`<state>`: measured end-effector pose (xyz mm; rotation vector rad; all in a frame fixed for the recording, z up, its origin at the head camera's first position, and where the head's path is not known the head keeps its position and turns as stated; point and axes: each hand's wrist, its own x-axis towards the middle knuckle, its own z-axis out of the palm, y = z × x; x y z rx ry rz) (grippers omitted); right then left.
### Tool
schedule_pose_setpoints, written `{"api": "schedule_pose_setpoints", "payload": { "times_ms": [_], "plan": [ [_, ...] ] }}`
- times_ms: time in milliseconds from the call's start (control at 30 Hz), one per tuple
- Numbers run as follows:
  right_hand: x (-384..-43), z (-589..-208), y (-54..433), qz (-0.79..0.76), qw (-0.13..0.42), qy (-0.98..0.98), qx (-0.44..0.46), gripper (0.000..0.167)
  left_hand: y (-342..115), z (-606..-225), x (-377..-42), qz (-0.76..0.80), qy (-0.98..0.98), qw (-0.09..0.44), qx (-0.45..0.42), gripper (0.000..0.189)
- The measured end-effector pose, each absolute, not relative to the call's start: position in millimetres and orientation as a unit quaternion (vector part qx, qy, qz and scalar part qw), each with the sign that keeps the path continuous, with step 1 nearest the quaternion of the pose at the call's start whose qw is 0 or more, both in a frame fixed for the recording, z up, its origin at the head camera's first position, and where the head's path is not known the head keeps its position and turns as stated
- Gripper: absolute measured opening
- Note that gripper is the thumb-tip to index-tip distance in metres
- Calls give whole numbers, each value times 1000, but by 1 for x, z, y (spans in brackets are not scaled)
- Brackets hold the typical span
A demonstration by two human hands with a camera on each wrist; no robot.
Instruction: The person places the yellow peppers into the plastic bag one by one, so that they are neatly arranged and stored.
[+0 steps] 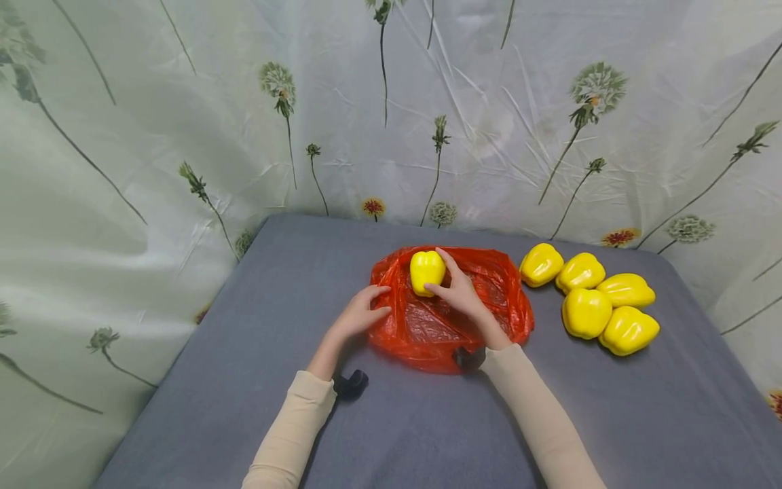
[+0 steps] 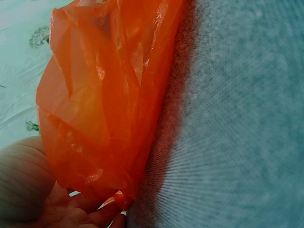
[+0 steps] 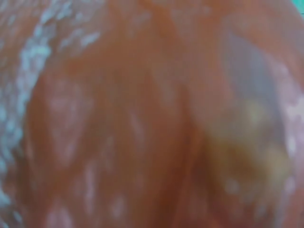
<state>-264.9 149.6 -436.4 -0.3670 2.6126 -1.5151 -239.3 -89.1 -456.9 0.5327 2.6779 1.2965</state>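
Observation:
A yellow bell pepper (image 1: 425, 273) stands out over the left part of a red plastic bag (image 1: 427, 329), which lies spread with its mouth open. My right hand (image 1: 459, 288) holds this pepper between thumb and fingers from its right side. At the bag's left edge is my left hand (image 1: 360, 314), thumb and fingers spread apart against the plastic. In the left wrist view, the left hand's fingers (image 2: 80, 211) lie relaxed at the bag's side (image 2: 95, 109), with a yellow tint showing through the plastic. The right wrist view is blurred; red plastic (image 3: 118, 118) fills most of it.
Several yellow bell peppers (image 1: 586, 312) lie grouped to the right of the bag on the grey cloth-covered table (image 1: 244, 353). A white curtain with dandelion prints (image 1: 342, 102) hangs behind the table. Dark wrist devices (image 1: 352, 385) are worn near the sleeves.

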Motion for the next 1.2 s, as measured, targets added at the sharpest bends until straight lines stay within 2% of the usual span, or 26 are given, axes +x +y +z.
{"api": "schedule_pose_setpoints", "payload": {
  "times_ms": [233,1200],
  "plan": [
    [-265,-437,146,-454,32,881,-129,80,-88,-456,-238,430,884,54,177,47],
    [-265,-442,138,-482,58,864,-130,81,-88,-459,-238,425,887,64,167,48]
  ]
}}
